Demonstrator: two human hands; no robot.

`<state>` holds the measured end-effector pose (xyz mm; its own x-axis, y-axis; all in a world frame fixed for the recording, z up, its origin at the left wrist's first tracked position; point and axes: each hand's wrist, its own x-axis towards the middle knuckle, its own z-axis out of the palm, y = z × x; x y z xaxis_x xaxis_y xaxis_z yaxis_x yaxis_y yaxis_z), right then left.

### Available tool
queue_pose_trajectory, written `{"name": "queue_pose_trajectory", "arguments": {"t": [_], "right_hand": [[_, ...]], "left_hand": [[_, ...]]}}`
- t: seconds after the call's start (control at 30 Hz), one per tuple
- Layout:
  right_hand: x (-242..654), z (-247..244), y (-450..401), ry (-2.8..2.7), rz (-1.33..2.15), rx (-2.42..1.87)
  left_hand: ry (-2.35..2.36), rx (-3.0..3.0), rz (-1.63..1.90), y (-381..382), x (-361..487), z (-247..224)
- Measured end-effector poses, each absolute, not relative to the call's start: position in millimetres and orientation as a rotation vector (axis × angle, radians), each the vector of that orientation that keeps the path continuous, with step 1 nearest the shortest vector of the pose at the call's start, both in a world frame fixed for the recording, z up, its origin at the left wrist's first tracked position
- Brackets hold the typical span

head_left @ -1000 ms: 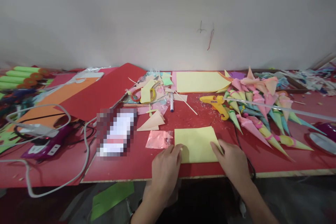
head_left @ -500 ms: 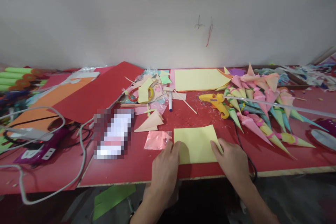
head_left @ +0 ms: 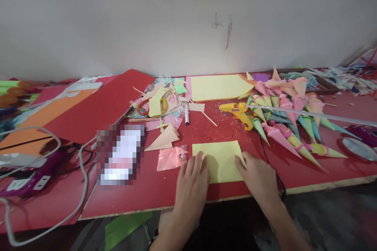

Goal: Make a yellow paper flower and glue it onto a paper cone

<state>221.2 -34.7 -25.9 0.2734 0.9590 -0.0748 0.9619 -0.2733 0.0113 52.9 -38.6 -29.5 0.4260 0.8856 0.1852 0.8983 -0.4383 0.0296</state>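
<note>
A pale yellow sheet of paper (head_left: 222,164), seemingly folded, lies near the table's front edge between my hands. My left hand (head_left: 194,176) rests on its left side with the fingers stretched forward over the paper. At the right edge, my right hand (head_left: 259,174) pinches the paper, the thumb on top and the other fingers curled beside it. Just left of my left hand is a small packet with pink contents (head_left: 172,157). Beyond the sheet lies a yellow glue gun (head_left: 238,113) with a long clear glue stick in its back.
Paper cones (head_left: 288,113) in several colours pile up at the right. A phone (head_left: 122,155), blurred out, lies left, near a white cable (head_left: 85,182) and purple power strip (head_left: 38,172). Paper scraps, scissors and a marker (head_left: 186,113) sit mid-table; yellow sheets (head_left: 220,87) lie behind.
My left hand has slid right, further onto the yellow paper, its fingers now lying across the left part. My right hand keeps its place at the right edge. The whole view has shifted slightly.
</note>
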Motion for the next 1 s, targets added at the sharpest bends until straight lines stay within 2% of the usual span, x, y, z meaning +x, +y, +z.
{"name": "queue_pose_trajectory", "arguments": {"t": [0.23, 0.67, 1.0], "right_hand": [[222, -27, -33, 1.878, -0.106, 2.536], [231, -44, -40, 2.213, 0.073, 2.691], [237, -53, -43, 2.505, 0.142, 2.647]], "left_hand": [[-1.383, -2.865, -0.322, -31, 71, -40], [-1.424, -2.819, -0.255, -32, 71, -38], [-1.409, -2.909, -0.275, -32, 68, -34]]}}
